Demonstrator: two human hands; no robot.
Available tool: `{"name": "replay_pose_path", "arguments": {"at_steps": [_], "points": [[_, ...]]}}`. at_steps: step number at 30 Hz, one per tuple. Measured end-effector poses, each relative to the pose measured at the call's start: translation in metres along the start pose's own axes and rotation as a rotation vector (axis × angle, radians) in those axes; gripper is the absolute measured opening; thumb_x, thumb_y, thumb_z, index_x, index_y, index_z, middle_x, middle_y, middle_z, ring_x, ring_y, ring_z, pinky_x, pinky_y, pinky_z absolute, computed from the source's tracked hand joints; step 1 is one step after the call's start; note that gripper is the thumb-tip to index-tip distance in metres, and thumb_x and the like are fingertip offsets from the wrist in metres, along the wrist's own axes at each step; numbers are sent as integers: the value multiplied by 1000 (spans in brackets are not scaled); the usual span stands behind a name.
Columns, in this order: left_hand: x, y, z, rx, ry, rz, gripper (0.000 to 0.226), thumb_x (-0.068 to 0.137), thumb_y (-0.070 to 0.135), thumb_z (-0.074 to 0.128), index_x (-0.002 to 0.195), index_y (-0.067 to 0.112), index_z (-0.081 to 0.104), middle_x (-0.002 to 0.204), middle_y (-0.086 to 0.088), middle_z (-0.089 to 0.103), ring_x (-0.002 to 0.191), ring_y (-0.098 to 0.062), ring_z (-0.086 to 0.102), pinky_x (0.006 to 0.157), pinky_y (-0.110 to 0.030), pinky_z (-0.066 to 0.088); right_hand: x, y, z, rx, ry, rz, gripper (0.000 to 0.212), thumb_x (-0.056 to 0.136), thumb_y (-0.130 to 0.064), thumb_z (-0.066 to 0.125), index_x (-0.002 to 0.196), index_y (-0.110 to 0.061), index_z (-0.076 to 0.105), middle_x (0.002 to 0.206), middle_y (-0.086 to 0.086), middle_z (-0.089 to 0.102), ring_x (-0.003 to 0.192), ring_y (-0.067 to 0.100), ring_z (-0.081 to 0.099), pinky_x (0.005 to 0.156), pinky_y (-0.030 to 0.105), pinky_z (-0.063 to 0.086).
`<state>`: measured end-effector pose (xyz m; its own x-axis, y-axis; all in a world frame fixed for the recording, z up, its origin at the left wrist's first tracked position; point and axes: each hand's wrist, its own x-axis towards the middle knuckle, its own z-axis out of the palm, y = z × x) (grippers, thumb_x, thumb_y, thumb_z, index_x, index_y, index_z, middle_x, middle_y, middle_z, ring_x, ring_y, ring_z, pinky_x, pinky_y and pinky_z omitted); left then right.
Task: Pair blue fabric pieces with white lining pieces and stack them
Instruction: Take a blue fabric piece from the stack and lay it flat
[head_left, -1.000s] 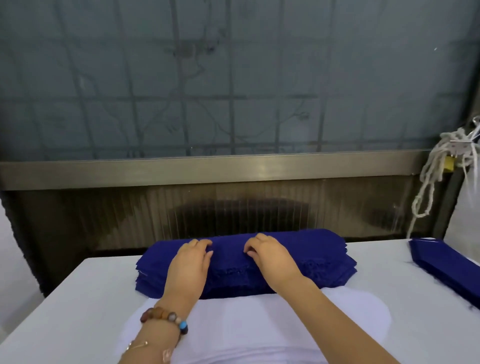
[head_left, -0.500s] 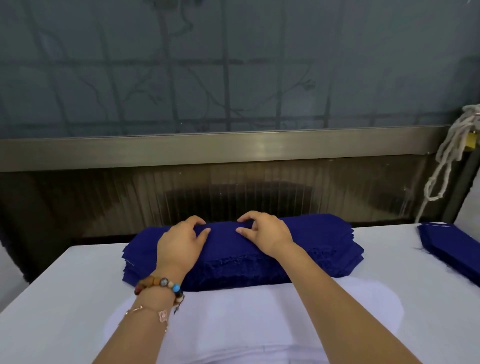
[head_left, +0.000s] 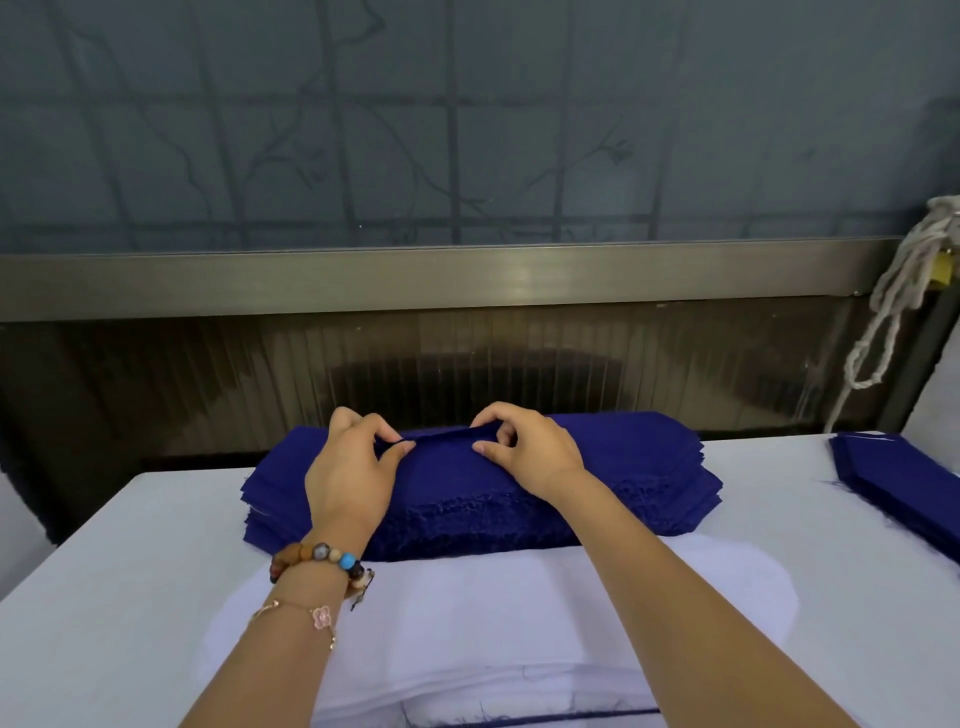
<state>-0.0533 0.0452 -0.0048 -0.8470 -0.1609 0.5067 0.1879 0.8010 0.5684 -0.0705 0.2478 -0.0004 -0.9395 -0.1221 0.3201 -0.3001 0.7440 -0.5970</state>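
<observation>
- While the left hand (head_left: 348, 473) pinches the top blue piece (head_left: 441, 462) between thumb and fingers, the right hand (head_left: 535, 452) pinches it too, with a little fold raised between them.
- That piece lies on the blue stack (head_left: 644, 483) at the table's (head_left: 119, 551) far side.
- White lining pile (head_left: 493, 623) sits just in front, touching the stack.
- Bead bracelet (head_left: 317, 558) on the left wrist.
- Second blue pile (head_left: 904, 493) well off to the right.
</observation>
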Motion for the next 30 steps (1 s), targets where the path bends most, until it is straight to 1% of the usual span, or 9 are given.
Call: {"name": "replay_pose_path", "arguments": {"at_steps": [5,9,12,14,17,20,24,26,30], "points": [[-4,3,0,4,43,4,16,86,35,69,79,22,64,98,8,46,72,-7,47,49,-19,29,2,3,3,71,100,76,22,82,-39,73,99,-34,59,68,-11,49,63,5,47,55,18,34],[-8,6,4,84,72,66,13,89,29,66,80,19,64,98,7,49,83,-10,49,52,-20,31,3,6,-2,130,59,43,29,85,-34,71,110,-45,64,73,-13,47,66,5,45,58,18,37],[-8,6,7,124,45,102,12,96,21,55,94,14,65,99,1,53,91,-13,46,65,-24,37,1,7,0,62,29,21,28,88,-37,68,114,-45,64,79,-17,51,73,4,48,59,15,35],[-6,6,6,161,5,138,15,99,17,49,101,11,62,99,-3,55,92,-14,44,70,-27,40,-1,6,2,11,24,15,30,89,-39,65,118,-44,62,78,-17,49,71,2,47,57,15,33],[0,9,1,292,-49,194,11,100,20,48,106,15,54,102,-2,53,94,-15,44,67,-28,43,-2,6,3,6,21,12,32,90,-37,64,122,-42,58,73,-13,48,67,4,47,56,16,33],[8,13,-2,402,-47,306,8,97,26,54,103,20,56,100,3,55,95,-14,44,65,-25,38,-2,7,2,4,12,-5,34,90,-37,64,123,-42,57,73,-13,48,68,5,48,58,17,36],[11,13,1,337,-30,297,6,95,27,58,92,22,59,95,5,57,93,-13,45,78,-28,39,-1,7,2,1,8,-30,38,91,-35,63,126,-46,53,71,-11,48,67,6,48,57,17,36],[9,10,4,273,0,269,6,94,24,60,88,21,60,92,4,57,91,-13,45,80,-31,39,0,8,2,8,1,-43,41,91,-34,63,127,-49,51,70,-10,47,65,6,47,56,18,35],[8,7,8,261,2,262,6,94,22,59,89,20,63,90,3,56,90,-13,44,82,-31,40,1,10,1,0,-17,-66,40,93,-32,61,127,-52,52,68,-9,48,64,7,47,54,20,36]]}}
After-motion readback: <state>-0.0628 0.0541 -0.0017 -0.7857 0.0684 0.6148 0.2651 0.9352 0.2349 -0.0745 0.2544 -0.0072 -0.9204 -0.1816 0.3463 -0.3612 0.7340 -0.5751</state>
